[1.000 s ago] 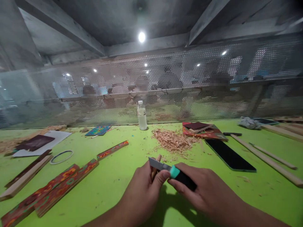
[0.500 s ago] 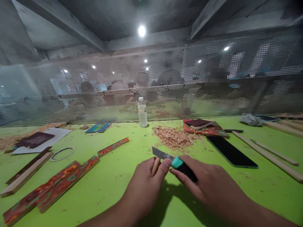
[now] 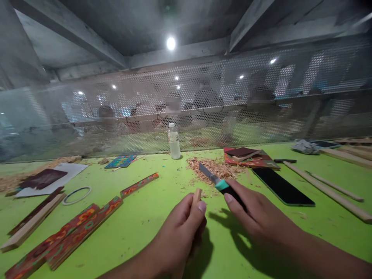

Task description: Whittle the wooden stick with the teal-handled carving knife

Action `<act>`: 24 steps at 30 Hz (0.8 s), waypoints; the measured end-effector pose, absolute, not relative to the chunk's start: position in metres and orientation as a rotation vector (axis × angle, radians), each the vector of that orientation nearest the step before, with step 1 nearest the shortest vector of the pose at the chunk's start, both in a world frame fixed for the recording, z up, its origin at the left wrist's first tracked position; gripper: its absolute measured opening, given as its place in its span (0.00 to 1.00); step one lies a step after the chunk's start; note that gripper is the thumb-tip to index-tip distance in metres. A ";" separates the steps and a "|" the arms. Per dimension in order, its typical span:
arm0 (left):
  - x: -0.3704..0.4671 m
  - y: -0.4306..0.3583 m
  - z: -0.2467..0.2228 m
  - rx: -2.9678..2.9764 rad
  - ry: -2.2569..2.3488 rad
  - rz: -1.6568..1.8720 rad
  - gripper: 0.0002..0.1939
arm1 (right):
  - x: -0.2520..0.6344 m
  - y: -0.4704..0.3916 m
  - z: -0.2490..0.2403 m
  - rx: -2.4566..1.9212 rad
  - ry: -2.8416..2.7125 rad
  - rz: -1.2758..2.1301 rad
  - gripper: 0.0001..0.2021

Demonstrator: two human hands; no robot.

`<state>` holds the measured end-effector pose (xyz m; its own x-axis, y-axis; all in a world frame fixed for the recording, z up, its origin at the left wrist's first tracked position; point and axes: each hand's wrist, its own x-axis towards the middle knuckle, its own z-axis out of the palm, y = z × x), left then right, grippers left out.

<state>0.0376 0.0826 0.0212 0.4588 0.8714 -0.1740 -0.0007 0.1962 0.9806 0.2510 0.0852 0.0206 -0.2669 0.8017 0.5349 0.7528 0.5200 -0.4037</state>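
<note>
Table (image 3: pixel 139 240), bright green and scattered with wood crumbs, spreads under and around both hands. Beyond them, a grey perforated screen (image 3: pixel 139 135) crosses the whole width, with blurred shapes and lights showing through it.

Off to the left of the left hand (image 3: pixel 181 228) lie two long painted boards (image 3: pixel 80 236), red with flowery patterning, side by side; a shorter painted strip (image 3: pixel 139 185) lies at their far end. Past those, further left, is a pale wooden bar (image 3: pixel 31 224). Well to the right of the right hand (image 3: pixel 254 213), a long pale rod (image 3: pixel 328 192) slants toward the near edge, and between that rod and the hand I can see a flat black device (image 3: pixel 283 186).

Straight ahead of the hands sits a loose heap of shavings (image 3: pixel 231 170), with a capped bottle (image 3: pixel 174 146) standing upright beyond it, a little left. A white ring (image 3: pixel 77 195) lies flat over on the left side.

Smaller still is the knife (image 3: pixel 222 185), its black handle wrapped in the right hand's curled fingers, blade pointing away and leftward. Smallest is the wooden stick (image 3: pixel 197 195), pinched between the left hand's thumb and bent fingers, its tip poking up, clear of the blade.
</note>
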 end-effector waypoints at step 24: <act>0.028 0.089 0.021 1.570 0.977 0.871 0.20 | 0.257 0.083 0.029 -0.977 -2.375 0.126 0.11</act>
<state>0.0276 0.0891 0.0206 0.4031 0.9138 0.0505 0.1552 -0.1226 0.9802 0.2573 0.0833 0.0287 -0.5759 0.6728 0.4644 0.6201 0.7297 -0.2882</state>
